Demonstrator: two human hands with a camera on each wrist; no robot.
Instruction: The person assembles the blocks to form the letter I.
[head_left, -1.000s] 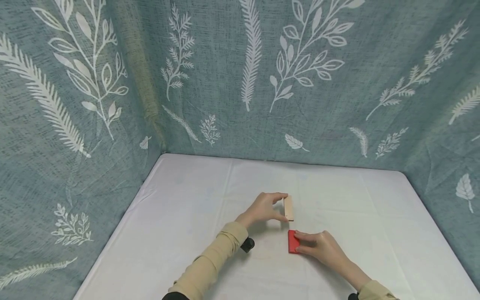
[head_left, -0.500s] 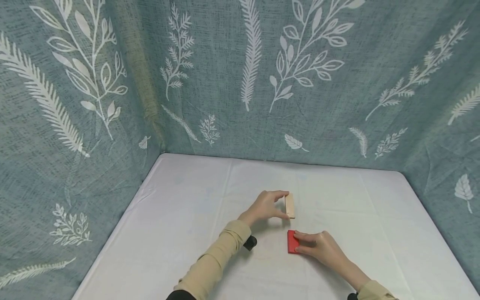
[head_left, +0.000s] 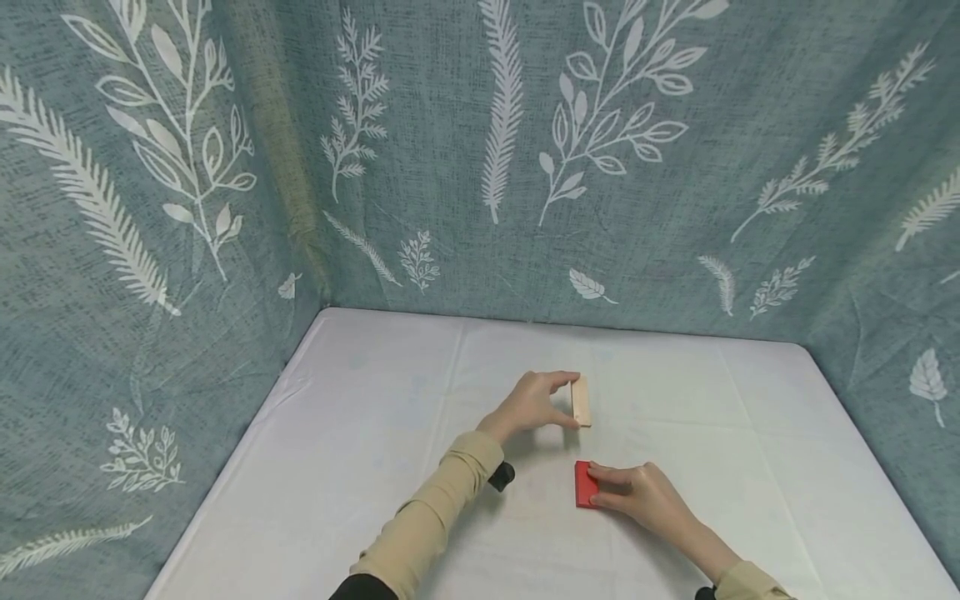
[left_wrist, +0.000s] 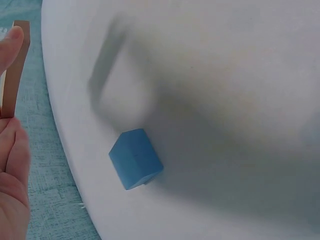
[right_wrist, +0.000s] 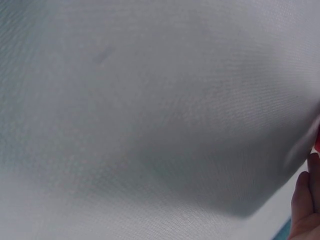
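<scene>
My left hand (head_left: 531, 404) pinches a pale wooden block (head_left: 581, 401) between thumb and fingers at its two ends. In the left wrist view that wooden block (left_wrist: 16, 70) is raised off the table, its shadow lying apart on the cloth. Nearer to me, my right hand (head_left: 645, 496) holds a flat red block (head_left: 584, 484) by its right side, at table height. Only a sliver of the red block (right_wrist: 317, 143) shows in the right wrist view, beside the fingers. A blue block (left_wrist: 135, 159) with a pointed end sits on the cloth in the left wrist view; I cannot see it in the head view.
A white cloth (head_left: 375, 400) covers the table, with its far edge against a blue-green leaf-patterned curtain (head_left: 450, 167). Curtain also hangs along the left and right sides. A black wrist device (head_left: 502, 476) sticks out below my left sleeve.
My left hand has moved slightly farther from me, carrying the wooden block with it. My right hand and the red block have stayed in place.
</scene>
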